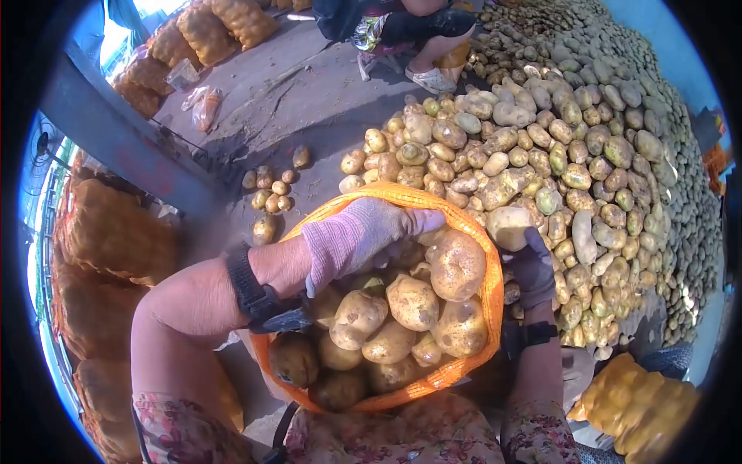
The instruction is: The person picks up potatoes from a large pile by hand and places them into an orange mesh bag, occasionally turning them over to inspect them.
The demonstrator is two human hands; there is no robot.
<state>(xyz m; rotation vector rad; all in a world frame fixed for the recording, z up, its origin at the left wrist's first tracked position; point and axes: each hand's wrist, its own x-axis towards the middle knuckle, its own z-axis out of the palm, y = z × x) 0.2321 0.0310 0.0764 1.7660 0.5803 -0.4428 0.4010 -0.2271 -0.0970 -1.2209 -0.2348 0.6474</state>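
Note:
An orange mesh bag stands open in front of me, with several potatoes inside. My left hand, in a lilac knit glove, reaches across the far rim and over the potatoes in the bag. Its index finger stretches to the right; the other fingers are partly hidden, and I see nothing clearly held in them. Just outside the bag's right rim, my right hand, in a darker glove, grips a pale potato.
A large potato heap rises at the right. Several loose potatoes lie on the floor. Filled sacks stack at the left, another sack lies lower right. A seated person is at the top, near a blue pillar.

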